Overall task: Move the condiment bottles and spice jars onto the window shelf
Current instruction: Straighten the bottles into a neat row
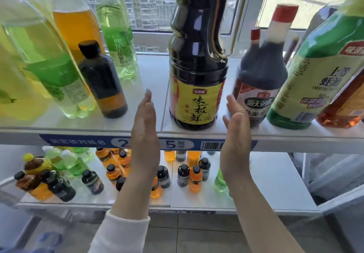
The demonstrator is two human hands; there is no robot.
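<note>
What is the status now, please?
Left hand, right hand open, empty. Soy sauce bottle upright on upper shelf, between them, ungripped. Red-capped bottle crowds its right side.

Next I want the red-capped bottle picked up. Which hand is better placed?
Right, probably. The right hand is open with its fingertips right by the red-capped bottle. The left hand, also open, is on the other side of the big soy sauce jug, which stands in its way.
</note>
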